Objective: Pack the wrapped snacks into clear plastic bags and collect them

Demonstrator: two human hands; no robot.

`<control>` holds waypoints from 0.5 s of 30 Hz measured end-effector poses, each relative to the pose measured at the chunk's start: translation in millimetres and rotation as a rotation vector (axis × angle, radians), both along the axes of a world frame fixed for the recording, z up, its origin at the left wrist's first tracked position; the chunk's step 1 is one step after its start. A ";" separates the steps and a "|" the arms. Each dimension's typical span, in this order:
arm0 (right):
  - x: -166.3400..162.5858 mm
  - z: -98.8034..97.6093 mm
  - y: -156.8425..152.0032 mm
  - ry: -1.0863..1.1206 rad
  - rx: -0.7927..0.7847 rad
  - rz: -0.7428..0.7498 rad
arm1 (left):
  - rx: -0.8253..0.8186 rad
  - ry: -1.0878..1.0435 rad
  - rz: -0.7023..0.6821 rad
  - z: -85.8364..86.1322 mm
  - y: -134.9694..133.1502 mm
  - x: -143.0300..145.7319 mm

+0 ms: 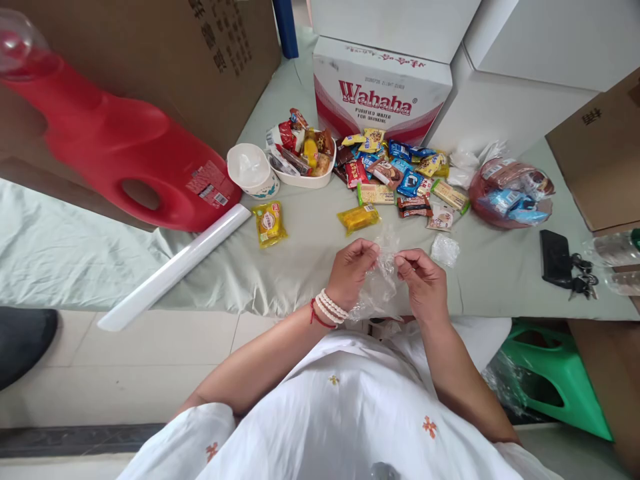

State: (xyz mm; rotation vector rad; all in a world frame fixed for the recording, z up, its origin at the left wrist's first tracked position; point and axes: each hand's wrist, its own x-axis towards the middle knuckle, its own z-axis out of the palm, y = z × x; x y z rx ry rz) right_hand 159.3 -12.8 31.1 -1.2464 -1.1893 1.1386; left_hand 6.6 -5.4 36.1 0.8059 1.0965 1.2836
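Note:
Both of my hands hold a clear plastic bag (381, 283) above the near edge of the cloth-covered surface (295, 260). My left hand (353, 270), with a bead bracelet and red cord at the wrist, pinches the bag's top edge. My right hand (423, 280) pinches the same edge from the other side. A yellow snack packet (358, 218) lies just beyond my hands, and another yellow packet (269, 223) lies further left. A pile of wrapped snacks (395, 173) spreads behind them.
A white bowl of snacks (305, 157) and a lidded white cup (251, 171) stand at the back. A red jug (125, 157) and a white tube (175, 267) lie left. A Wahaha box (380, 100), a red bag of snacks (510, 193), a phone with keys (563, 260) and a green stool (555, 377) are also in view.

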 end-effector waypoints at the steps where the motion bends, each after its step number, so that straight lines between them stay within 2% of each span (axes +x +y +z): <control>1: 4.0 0.2 -1.4 0.008 0.000 -0.018 | -0.013 -0.031 0.038 -1.9 -0.1 -1.0; 4: 14.3 3.8 -2.7 0.065 -0.079 0.000 | 0.061 0.058 0.091 -4.6 -5.6 -6.4; 7: 15.3 14.5 3.8 0.099 -0.140 0.058 | 0.282 0.346 0.066 -1.7 -13.9 -8.8; 10: 7.9 28.0 16.5 -0.034 -0.136 0.167 | 0.461 0.537 0.044 2.2 -19.2 -8.0; 12: 2.5 34.1 24.3 -0.123 -0.119 0.203 | 0.456 0.561 0.084 2.8 -20.1 -8.6; 15: -2.7 35.6 29.4 -0.123 -0.064 0.139 | 0.264 0.472 0.174 1.6 -18.2 -13.0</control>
